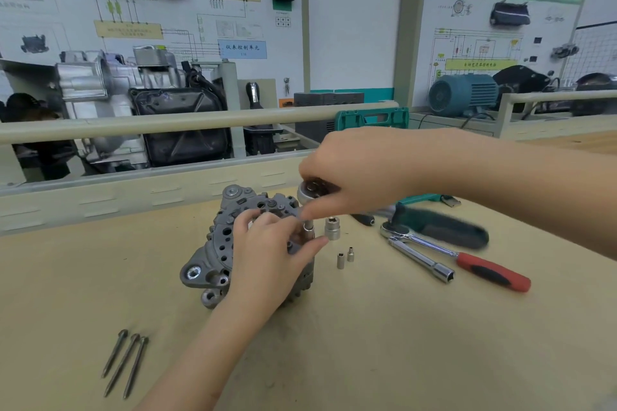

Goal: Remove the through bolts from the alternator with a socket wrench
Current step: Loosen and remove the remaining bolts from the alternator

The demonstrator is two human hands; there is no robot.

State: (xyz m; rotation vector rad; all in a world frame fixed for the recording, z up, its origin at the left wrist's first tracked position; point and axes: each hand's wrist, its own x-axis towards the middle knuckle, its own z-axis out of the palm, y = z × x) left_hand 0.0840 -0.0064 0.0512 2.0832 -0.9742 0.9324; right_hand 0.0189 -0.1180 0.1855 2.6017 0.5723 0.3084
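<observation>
A grey alternator (220,243) stands on the beige workbench (367,344). My left hand (270,253) lies over its right side, fingers and thumb pinching the socket (307,230) that stands on the housing. My right hand (360,173) grips the head of the socket wrench (309,192) from above; its green and black handle (440,223) is blurred and points right. Three long through bolts (125,362) lie side by side at the front left of the bench.
A loose large socket (332,227) and two small sockets (345,257) stand right of the alternator. A second ratchet with a red handle (490,272) and an extension bar (422,260) lie further right. A green tool case (372,117) sits behind the rail.
</observation>
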